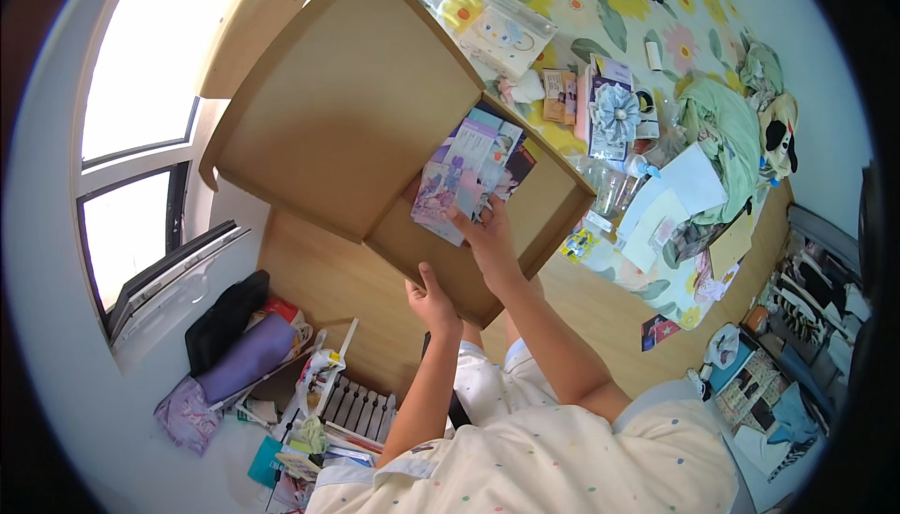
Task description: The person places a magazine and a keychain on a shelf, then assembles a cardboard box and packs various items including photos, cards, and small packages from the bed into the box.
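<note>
An open cardboard box (pixel 534 265) is held up before me, its large lid (pixel 347 92) swung up to the far left. My left hand (pixel 434 300) grips the near wall, thumb up along the outside and the other fingers mostly hidden. Inside the box lies a loose pile of printed cards (pixel 450 186) in purple, pink and pale blue. My right hand (pixel 487 233) reaches into the box, thumb and fingers closed at the near right side of the cards. Some of its fingertips are hidden among them.
Beyond the box is a bed with a flowered sheet (pixel 614 22), holding a clear case (pixel 506 36), a blue ribbon rosette (pixel 616 113), white paper sheets (pixel 670 200) and green cloth (pixel 722 129). An open window (pixel 141 223) and a cluttered rack (pixel 356 406) stand left; clothes (pixel 811 298) fill shelves at right.
</note>
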Available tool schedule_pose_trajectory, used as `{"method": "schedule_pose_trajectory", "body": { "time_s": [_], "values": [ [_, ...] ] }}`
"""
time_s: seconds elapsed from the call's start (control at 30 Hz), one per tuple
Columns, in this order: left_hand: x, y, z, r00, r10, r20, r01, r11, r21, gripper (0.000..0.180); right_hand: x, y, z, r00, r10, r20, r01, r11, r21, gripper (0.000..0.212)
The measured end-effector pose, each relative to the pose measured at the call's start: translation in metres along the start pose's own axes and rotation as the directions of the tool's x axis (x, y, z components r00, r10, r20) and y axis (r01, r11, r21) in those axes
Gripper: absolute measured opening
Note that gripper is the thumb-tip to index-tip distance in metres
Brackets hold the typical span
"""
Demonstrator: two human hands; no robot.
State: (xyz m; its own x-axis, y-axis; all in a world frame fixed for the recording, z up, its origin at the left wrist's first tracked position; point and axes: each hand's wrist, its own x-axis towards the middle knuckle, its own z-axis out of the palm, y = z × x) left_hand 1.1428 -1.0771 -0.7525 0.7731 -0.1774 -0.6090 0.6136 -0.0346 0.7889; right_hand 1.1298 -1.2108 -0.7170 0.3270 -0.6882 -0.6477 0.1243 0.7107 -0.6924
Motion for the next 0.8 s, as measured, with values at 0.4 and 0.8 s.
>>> {"method": "schedule_pose_trajectory", "body": {
  "time_s": [0.4,0.8],
  "values": [
    [0.009,0.006,-0.009,1.000,0.019,0.014,-0.020,0.999,0.031,0.041,0.007,-0.017,-0.016,0.931,-0.282,0.230,0.315,0.308,-0.898,0.095],
    [0.006,0.013,-0.020,1.000,0.006,0.030,-0.008,0.998,0.061,0.041,0.025,-0.012,0.005,0.832,-0.476,0.286,0.340,0.029,-0.940,0.084]
  ]
}}
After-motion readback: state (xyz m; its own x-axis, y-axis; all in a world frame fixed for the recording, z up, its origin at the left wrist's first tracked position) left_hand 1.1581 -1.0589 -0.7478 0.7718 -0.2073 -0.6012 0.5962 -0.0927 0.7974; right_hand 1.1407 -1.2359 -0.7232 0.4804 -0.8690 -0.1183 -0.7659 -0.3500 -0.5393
